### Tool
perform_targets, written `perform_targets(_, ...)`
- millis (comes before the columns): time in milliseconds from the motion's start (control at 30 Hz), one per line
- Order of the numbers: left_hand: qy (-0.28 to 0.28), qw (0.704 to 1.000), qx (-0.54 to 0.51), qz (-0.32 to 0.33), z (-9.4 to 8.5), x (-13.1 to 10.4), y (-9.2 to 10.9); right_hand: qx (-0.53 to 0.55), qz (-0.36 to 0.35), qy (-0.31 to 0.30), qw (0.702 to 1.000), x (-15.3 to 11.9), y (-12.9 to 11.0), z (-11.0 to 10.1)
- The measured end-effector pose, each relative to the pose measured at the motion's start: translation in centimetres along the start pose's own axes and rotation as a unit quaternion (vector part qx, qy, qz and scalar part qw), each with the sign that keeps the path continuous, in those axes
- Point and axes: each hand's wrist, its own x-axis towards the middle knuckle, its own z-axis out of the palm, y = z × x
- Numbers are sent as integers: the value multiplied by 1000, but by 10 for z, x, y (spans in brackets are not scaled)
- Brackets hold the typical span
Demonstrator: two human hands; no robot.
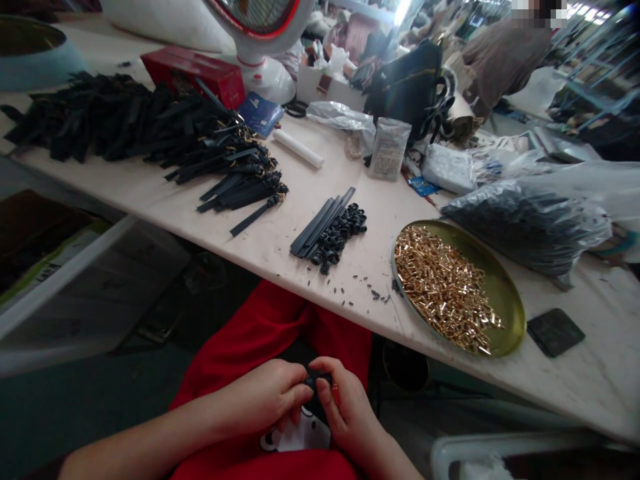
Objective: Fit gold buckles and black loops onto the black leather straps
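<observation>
Over the red-clad lap, my left hand [283, 393] and my right hand [343, 400] meet, both with fingers closed on a small dark piece [315, 380]. Its exact shape is too small and covered to tell. Something orange-red [335, 393] shows between the fingers of my right hand. On the table edge in front lie flat black strips [320, 223] beside a pile of small black loops [337, 237]. A round tray [507, 303] holds many small gold metal pieces [440, 283].
A heap of black straps [125, 120] covers the table's left. Behind stand a red box [195, 73] and a fan [265, 73]. A plastic bag of dark pieces [535, 220] and a dark square pad [555, 331] are right. A person [505, 57] is at back right.
</observation>
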Motion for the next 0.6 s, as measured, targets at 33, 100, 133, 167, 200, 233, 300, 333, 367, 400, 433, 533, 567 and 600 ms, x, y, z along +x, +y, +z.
perform_targets(33, 3, 1000, 10, 1, -1, 1, 1, -9, -6, 3, 1000, 1, 1, 1)
perform_targets(100, 25, 998, 58, 15, -5, 0, 3, -20, -26, 16, 999, 3, 1, 4)
perform_targets(133, 40, 995, 90, 26, -8, 0, 5, -22, -36, 27, 999, 3, 2, 6)
perform_targets(167, 55, 990, 124, 38, -10, -1, 7, -24, -44, 44, 998, 4, 3, 9)
perform_targets(200, 67, 985, 153, 48, -13, -1, 9, -26, -47, 65, 996, 4, 4, 12)
perform_targets(233, 73, 981, 174, 53, -14, -1, 11, -30, -44, 88, 995, 4, 5, 15)
perform_targets(300, 77, 978, 185, 49, -14, 1, 14, -39, -23, 128, 991, 4, 7, 21)
perform_targets(333, 78, 979, 184, 44, -13, 3, 15, -41, -11, 142, 989, 4, 8, 23)
perform_targets(367, 78, 980, 181, 38, -12, 4, 15, -41, 1, 154, 987, 4, 9, 26)
perform_targets(400, 75, 981, 179, 29, -10, 6, 15, -39, 9, 161, 986, 4, 10, 28)
perform_targets(433, 72, 981, 179, 21, -9, 7, 14, -35, 16, 165, 986, 4, 10, 29)
perform_targets(533, 73, 979, 189, 16, -8, 6, 12, -28, 22, 162, 986, 3, 10, 32)
perform_targets(567, 78, 978, 193, 25, -8, 5, 12, -28, 21, 162, 986, 3, 9, 32)
perform_targets(600, 82, 976, 199, 37, -9, 4, 11, -30, 19, 164, 986, 2, 8, 31)
